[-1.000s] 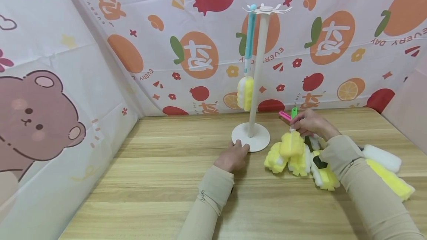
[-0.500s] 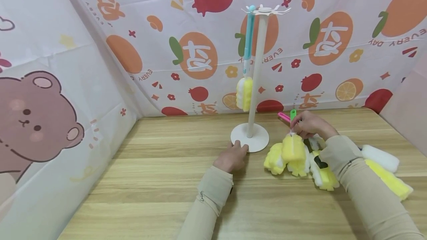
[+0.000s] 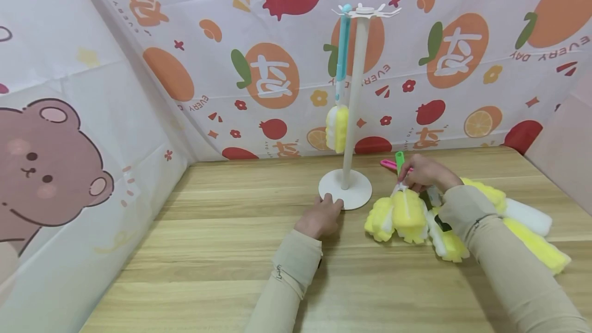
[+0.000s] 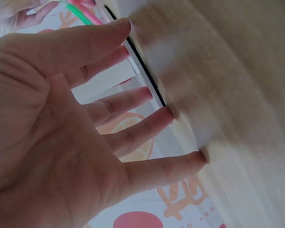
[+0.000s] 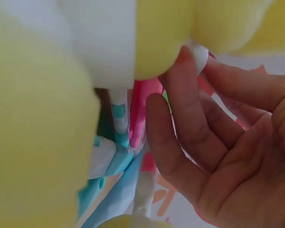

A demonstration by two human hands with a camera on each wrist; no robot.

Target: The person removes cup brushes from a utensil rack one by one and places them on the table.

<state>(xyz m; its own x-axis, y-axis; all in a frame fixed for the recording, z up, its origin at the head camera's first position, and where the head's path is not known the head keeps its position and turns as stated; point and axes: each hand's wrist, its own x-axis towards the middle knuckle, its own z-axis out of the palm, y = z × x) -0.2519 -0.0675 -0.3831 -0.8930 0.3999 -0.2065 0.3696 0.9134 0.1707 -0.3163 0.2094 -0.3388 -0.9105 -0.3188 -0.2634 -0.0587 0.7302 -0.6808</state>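
In the head view, a white stand [image 3: 355,102] with a ring of hooks on top rises from a round base [image 3: 330,183]. A sponge bottle brush [image 3: 343,50] with a blue handle hangs from one hook. My left hand [image 3: 319,219] rests at the base's front edge; its fingers look extended in the left wrist view. To the right, my right hand [image 3: 427,172] pinches the white neck of a sponge brush [image 3: 409,210], whose yellow head tilts toward me. A green handle [image 3: 400,161] sticks up beyond the fingers and seems to belong to it.
Further sponge brushes lie about the right hand: one yellow head [image 3: 381,220] at left, a yellow-and-white one [image 3: 447,238] at right. Past the sleeve lie a white sponge [image 3: 529,216] and a yellow sponge [image 3: 538,246]. A pink handle [image 3: 388,164] crosses behind.
The held brush has lowered and shifted slightly, its handle leaning more to the left. Another yellow sponge has come into sight behind the right forearm. My left hand stays at the base.
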